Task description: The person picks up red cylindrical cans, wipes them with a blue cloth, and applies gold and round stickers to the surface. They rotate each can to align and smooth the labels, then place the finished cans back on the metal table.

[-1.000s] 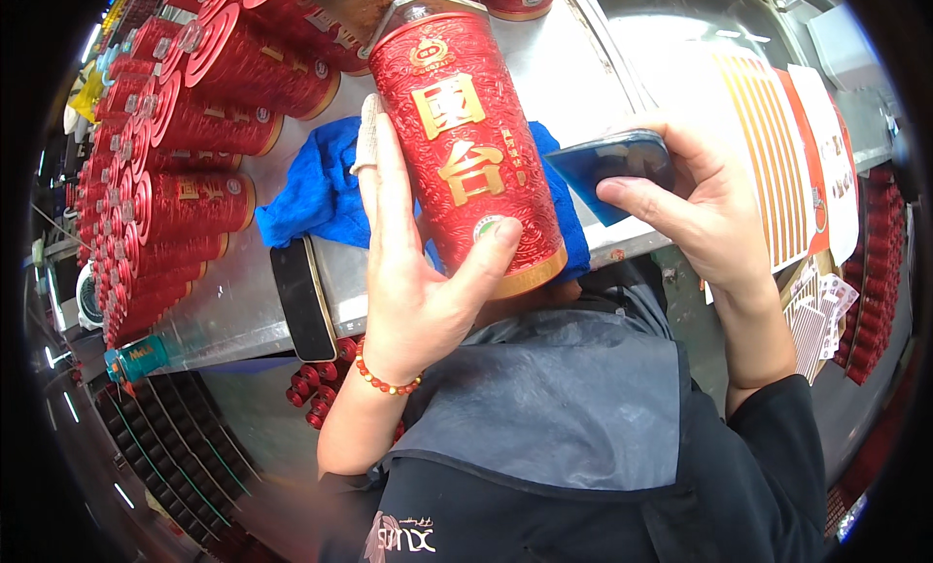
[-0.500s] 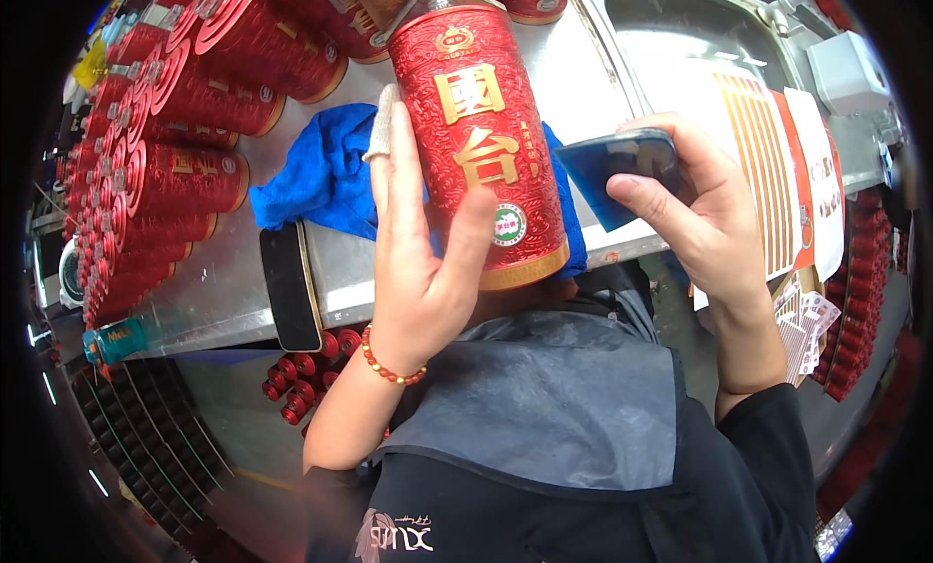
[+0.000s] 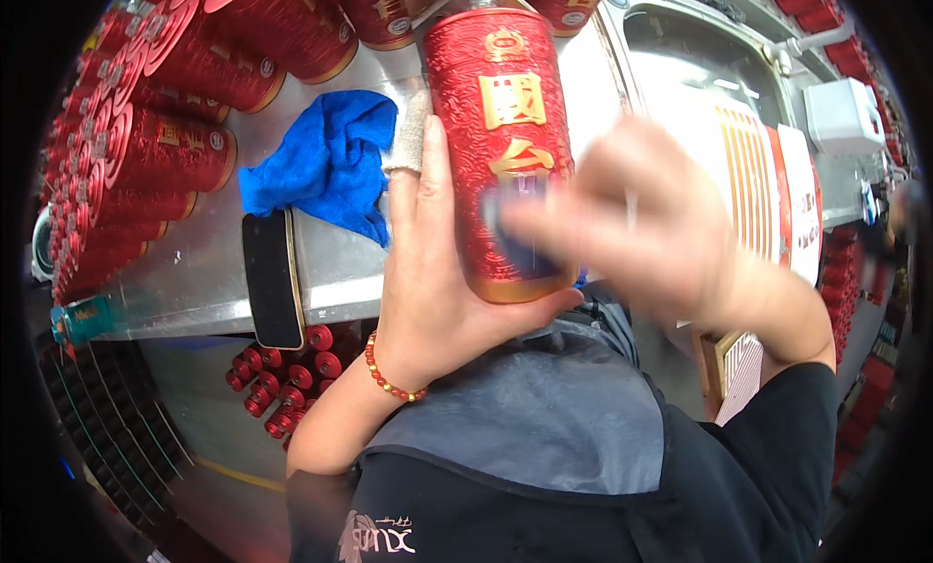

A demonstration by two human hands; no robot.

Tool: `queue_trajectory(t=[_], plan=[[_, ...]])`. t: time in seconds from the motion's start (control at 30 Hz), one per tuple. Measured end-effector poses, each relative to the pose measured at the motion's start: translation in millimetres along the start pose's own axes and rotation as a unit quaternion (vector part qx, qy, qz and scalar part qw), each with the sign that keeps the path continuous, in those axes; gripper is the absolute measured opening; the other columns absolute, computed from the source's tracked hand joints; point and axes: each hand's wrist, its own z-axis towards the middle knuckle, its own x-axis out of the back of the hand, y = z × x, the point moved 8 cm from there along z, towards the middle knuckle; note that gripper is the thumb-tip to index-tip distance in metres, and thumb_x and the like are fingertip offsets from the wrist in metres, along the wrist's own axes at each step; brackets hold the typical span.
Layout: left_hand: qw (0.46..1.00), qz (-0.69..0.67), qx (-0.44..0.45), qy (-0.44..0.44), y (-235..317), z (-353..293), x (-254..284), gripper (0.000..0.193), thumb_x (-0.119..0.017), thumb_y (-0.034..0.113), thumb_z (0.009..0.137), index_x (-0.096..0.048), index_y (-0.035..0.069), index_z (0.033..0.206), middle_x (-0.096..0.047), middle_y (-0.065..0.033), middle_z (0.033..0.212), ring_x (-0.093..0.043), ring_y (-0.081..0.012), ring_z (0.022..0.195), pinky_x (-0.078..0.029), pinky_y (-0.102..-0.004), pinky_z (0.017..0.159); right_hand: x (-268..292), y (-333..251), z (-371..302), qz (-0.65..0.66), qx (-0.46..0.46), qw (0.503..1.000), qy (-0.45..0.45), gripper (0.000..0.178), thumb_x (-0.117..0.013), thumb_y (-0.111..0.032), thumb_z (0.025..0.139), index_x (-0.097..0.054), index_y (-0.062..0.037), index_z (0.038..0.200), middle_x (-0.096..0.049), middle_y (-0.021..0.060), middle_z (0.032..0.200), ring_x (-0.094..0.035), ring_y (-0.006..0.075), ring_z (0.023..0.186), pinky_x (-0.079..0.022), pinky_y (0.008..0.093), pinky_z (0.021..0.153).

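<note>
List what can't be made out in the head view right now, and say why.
Head view:
- Right hand: fingers smeared by motion blur.
- Blue scraper: blurred and partly covered by that hand; whether it touches the red bottle is unclear.
- Bottle's far side: hidden by its own front.
- Standing bottles: the farthest fade into the dark rim.

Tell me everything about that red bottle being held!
This tall red bottle has a bumpy pattern, gold writing and emblem, a gold band round its base, and a see-through-looking top at the picture's upper edge. Its base points toward the grey apron, near the metal table's edge. The left hand holds its left side and lower edge. The blurred right hand and a dark blue tool cover part of its lower front; whether they touch is unclear.
</note>
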Motion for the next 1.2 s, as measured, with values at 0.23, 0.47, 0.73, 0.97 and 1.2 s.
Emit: queue_trajectory(t=[0.23, 0.47, 0.73, 0.97, 1.2], plan=[[0.996, -0.056, 0.065, -0.018, -4, -6, -3, 0.148, -0.102, 0.04, 0.059, -0.01, -0.008, 0.164, -0.026, -0.0299, 0.164, -0.033, -0.044, 0.149, -0.031, -0.0488, 0.123, 8, 74, 41, 0.05, -0.089, 0.995, 0.006, 0.031, -0.079, -0.002, 0.08, -0.078, -0.0067, 0.11, -0.07, 0.008, 0.093, -0.066, 0.0231, 0.084, -0.052, 0.0364, 0.071], [0.988, -0.084, 0.112, -0.069, -19, -7, -4, 0.146, -0.101, 0.045, 0.057, -0.016, -0.008, 0.162, -0.026, -0.0316, 0.164, -0.046, -0.041, 0.125, -0.038, -0.0491, 0.111, -11, 14, 32, 0.073, -0.03, 0.992, -0.1, 0.039, -0.081, -0.002, 0.069, -0.081, -0.0139, 0.107, -0.061, 0.0034, 0.081, -0.06, 0.0201, 0.076, -0.051, 0.0359, 0.068], [0.996, -0.06, 0.04, -0.048, -8, 2, 2, 0.152, -0.101, 0.047, 0.061, -0.003, -0.008, 0.164, -0.032, -0.0367, 0.152, -0.047, -0.0507, 0.133, -0.049, -0.0481, 0.106, -3, 25, 45, 0.08, -0.016, 0.995, -0.053, 0.037, -0.078, -0.002, 0.07, -0.08, -0.0074, 0.107, -0.055, 0.0044, 0.077, -0.055, 0.0224, 0.068, -0.045, 0.033, 0.061], [0.998, -0.038, 0.016, -0.039, -7, 7, 4, 0.152, -0.097, 0.057, 0.063, -0.005, -0.014, 0.161, -0.039, -0.0352, 0.149, -0.05, -0.0448, 0.122, -0.048, -0.0467, 0.103, 17, 76, 55, -0.003, -0.069, 0.997, -0.027, 0.035, -0.079, -0.002, 0.072, -0.081, -0.0096, 0.106, -0.066, 0.0059, 0.08, -0.059, 0.0206, 0.071, -0.046, 0.0328, 0.065], [0.996, -0.056, 0.021, -0.064, -10, 6, -1, 0.158, -0.1, 0.055, 0.059, -0.001, -0.013, 0.161, -0.025, -0.0366, 0.158, -0.035, -0.0497, 0.141, -0.033, -0.0541, 0.116, 26, 112, 37, 0.026, -0.163, 0.984, 0.069, 0.03, -0.083, 0.001, 0.076, -0.081, -0.009, 0.104, -0.059, 0.0047, 0.076, -0.055, 0.017, 0.068, -0.043, 0.032, 0.062]])
